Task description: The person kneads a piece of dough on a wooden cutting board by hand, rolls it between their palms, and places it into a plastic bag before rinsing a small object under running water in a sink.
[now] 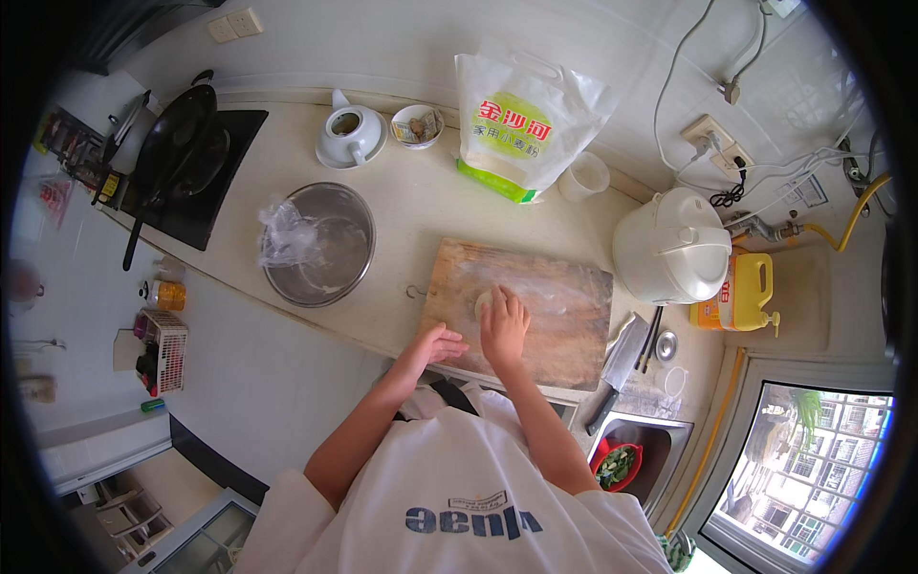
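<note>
A small pale piece of dough lies on a floured wooden cutting board. My right hand is over the dough with its fingers curled on it, hiding part of it. Close to the board's front left edge, my left hand holds nothing; its fingers are extended and its thumb is apart. To the left stands a steel basin with a crumpled clear plastic bag over its rim and pale residue inside. A cleaver lies just right of the board.
Behind the board stand a flour bag and a plastic cup. A rice cooker is at right, near a yellow jug. A teapot, a small bowl, a wok and a sink surround the worktop.
</note>
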### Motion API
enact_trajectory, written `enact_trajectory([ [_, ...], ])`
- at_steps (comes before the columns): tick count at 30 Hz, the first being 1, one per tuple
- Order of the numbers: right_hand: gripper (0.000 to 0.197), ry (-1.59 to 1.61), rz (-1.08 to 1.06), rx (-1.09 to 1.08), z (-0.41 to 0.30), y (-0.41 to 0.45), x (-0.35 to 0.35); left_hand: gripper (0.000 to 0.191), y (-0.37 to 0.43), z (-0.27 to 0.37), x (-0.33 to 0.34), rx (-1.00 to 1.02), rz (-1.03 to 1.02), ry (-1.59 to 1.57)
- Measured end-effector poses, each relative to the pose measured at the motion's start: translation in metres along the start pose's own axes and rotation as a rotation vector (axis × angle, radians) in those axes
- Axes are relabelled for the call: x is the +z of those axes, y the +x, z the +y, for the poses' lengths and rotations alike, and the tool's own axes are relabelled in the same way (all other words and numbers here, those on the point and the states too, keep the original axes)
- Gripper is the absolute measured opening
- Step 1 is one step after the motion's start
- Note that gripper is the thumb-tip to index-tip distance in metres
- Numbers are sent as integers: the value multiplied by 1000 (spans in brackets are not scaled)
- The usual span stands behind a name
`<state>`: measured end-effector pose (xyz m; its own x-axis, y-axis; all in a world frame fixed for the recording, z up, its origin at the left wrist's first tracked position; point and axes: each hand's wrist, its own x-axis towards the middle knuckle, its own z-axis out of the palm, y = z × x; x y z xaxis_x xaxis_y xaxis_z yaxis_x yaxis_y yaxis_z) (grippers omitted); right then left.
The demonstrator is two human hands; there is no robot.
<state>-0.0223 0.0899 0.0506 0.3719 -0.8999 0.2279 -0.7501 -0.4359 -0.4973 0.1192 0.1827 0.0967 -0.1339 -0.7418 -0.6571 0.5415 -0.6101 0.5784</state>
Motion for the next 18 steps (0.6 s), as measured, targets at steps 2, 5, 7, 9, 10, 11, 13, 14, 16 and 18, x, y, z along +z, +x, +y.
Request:
enact_trajectory([
  [2, 33, 101, 40, 125, 32, 8, 16, 49, 3, 8, 4, 95, 76, 149],
  [5, 34, 542, 162, 389, 49, 27, 3, 44, -3, 12, -4, 81, 61, 161],
  [7, 36, 851, 267, 540, 42, 34, -16, 41, -6, 11, -7, 100, 71, 157],
  [9, 38, 377, 206, 150, 33, 37, -29, 40, -3, 5, -15, 75, 109, 136],
  [10, 39, 289, 135, -29, 30, 38, -23, 38, 0, 2, -17, 51, 147, 117],
  [11, 39, 283, 137, -27, 30, 35, -16, 38, 3, -1, -17, 49, 140, 117],
  [13, 35, 33, -121, -385, 28, 29, 4, 36, 5, 4, -16, 64, 112, 95],
  [14, 35, 38, -116, -383, 24, 25, 14, 36, 4, 7, -13, 65, 114, 101],
  [16, 26, -22, 42, -423, 18, 20, 25, 35, 0, 16, -1, 124, 139, 168],
  [18, 23, 7, 62, -434, 20, 22, 32, 34, 2, 13, -7, 122, 112, 172],
])
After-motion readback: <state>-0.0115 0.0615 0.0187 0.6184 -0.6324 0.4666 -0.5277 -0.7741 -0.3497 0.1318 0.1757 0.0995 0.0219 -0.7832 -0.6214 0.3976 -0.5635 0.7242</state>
